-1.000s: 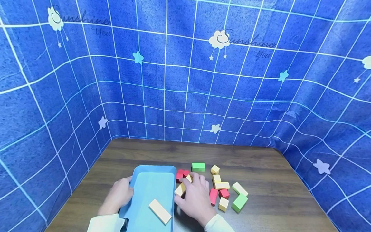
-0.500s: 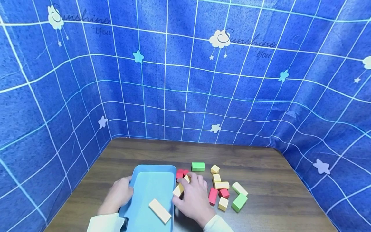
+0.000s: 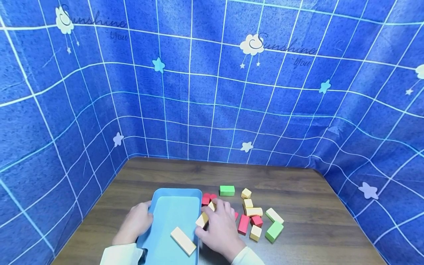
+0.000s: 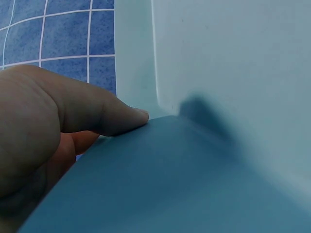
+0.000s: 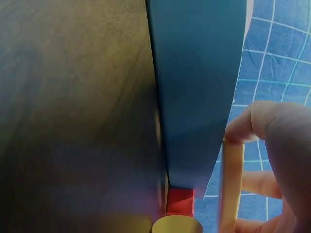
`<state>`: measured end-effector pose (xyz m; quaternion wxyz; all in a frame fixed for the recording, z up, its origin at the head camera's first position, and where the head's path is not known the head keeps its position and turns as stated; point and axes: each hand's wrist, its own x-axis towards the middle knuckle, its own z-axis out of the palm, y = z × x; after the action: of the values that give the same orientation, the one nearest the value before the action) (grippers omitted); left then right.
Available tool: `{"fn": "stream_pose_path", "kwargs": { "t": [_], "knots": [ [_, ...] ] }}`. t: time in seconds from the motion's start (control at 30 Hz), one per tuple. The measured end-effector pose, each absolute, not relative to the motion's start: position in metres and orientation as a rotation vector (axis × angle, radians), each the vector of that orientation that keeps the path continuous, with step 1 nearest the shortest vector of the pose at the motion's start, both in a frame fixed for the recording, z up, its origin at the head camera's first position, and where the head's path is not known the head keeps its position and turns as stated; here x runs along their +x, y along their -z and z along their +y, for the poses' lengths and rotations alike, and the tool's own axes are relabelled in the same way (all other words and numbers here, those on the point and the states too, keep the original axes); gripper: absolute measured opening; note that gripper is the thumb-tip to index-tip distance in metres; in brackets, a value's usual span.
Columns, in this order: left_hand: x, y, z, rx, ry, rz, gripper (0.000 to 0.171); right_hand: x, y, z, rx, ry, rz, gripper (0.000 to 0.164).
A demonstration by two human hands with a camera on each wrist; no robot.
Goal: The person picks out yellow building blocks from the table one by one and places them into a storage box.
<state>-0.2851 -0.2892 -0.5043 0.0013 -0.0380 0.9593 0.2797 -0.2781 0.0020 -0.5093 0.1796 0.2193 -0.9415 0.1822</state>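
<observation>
A blue tray [image 3: 169, 213] stands on the wooden table, with one plain wooden block [image 3: 183, 241] lying askew inside it. My left hand [image 3: 135, 222] grips the tray's left rim; in the left wrist view the thumb [image 4: 129, 119] presses the rim and other fingers go behind it. By the tray's right wall, my right hand [image 3: 222, 226] pinches a long plain wooden block [image 3: 204, 217] between thumb and fingers. In the right wrist view this held block [image 5: 231, 187] is beside the tray's outer wall [image 5: 199, 97], near the rim.
Red blocks [image 3: 205, 199] sit against the tray's right side, near my right fingers. A green block [image 3: 226, 190] lies farther back. To the right are scattered several red, green and plain wooden blocks [image 3: 255, 233]. A blue patterned curtain [image 3: 212, 92] surrounds the table [image 3: 314, 206].
My right hand has shifted slightly left with the wooden block, closer to the tray's right rim. A red block now shows at that hand's right edge. The left hand stays put.
</observation>
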Motion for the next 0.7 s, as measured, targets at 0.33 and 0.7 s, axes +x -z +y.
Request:
{"fn": "stream_pose_path", "kwargs": {
  "t": [0.33,0.7],
  "knots": [
    [-0.2838,0.5027,-0.2881,-0.121,-0.881,3.01,0.048,-0.2735,0.5087,-0.0015,0.641,-0.509,-2.664,0.047],
    [-0.2846,0.5041,-0.289,-0.121,-0.871,3.005,0.049,-0.2731,0.5102,-0.0031,0.654,-0.505,-2.67,0.047]
  ]
}}
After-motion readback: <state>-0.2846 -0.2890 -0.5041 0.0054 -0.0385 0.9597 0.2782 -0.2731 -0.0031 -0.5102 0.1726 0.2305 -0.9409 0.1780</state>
